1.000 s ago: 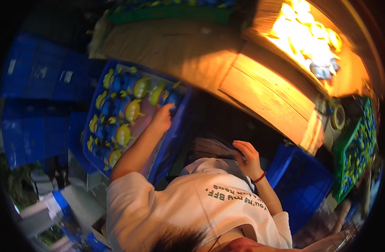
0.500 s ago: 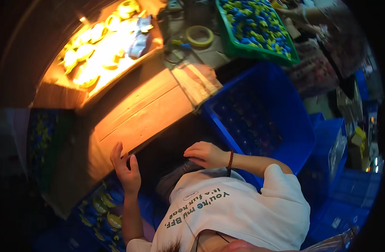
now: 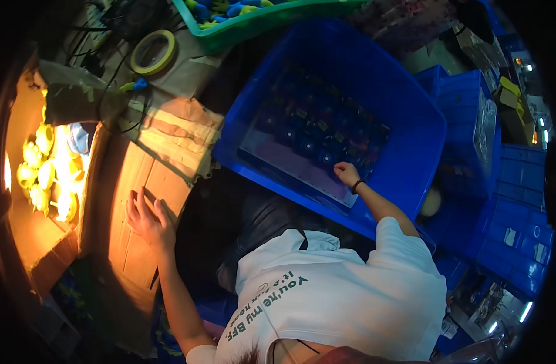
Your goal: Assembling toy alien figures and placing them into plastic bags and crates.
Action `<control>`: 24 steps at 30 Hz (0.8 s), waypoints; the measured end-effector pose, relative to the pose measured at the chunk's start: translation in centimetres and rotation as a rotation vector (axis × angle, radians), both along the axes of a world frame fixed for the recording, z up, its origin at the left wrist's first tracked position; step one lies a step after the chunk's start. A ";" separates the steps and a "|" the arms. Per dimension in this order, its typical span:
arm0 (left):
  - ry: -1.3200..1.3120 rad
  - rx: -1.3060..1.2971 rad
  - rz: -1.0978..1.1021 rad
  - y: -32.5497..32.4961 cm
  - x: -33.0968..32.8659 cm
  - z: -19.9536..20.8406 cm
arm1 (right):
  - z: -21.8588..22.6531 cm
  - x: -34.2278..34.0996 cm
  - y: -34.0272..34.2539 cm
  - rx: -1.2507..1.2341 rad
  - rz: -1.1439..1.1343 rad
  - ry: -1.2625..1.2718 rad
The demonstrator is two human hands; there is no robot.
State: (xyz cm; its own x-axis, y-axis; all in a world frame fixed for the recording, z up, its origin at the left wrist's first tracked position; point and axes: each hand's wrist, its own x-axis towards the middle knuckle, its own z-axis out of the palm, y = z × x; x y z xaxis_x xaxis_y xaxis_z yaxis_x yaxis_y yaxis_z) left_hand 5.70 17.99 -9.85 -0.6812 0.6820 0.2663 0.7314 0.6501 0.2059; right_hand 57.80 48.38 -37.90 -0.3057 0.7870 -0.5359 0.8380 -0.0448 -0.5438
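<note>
My left hand (image 3: 147, 217) lies flat on a cardboard-covered bench top (image 3: 138, 242) with its fingers spread and nothing in it. My right hand (image 3: 347, 173), with a dark band on the wrist, reaches into a large blue crate (image 3: 411, 121). Its fingers are bent down onto a tray of small dark blue parts (image 3: 317, 130) near the tray's front edge. Whether they grip a part is too small to tell. My white printed T-shirt (image 3: 338, 297) fills the lower middle.
A green crate (image 3: 253, 24) of blue and yellow pieces stands at the top, with a yellow tape roll (image 3: 151, 52) and cables left of it. Yellow toy figures (image 3: 38, 173) sit under bright lamp light at far left. Stacked blue crates (image 3: 514, 194) line the right.
My left hand has left a crate of yellow and blue pieces and settled on the cardboard bench. My right hand has gone from near my chest into the blue crate. The view has swung around.
</note>
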 end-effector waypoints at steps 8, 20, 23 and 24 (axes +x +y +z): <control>0.058 -0.057 -0.028 -0.1 -0.1 -0.3 | -5.3 9.0 -1.3 -0.121 -0.272 -0.540; 0.043 -0.098 -0.014 0.2 -0.3 -0.3 | -7.8 12.2 3.4 -0.140 -0.741 -0.508; 0.038 -0.095 0.009 0.6 0.1 0.1 | -11.2 13.4 4.1 -0.169 -0.953 -0.381; 0.049 -0.107 0.018 0.5 0.0 0.0 | -12.7 14.5 4.2 -0.201 -0.994 -0.313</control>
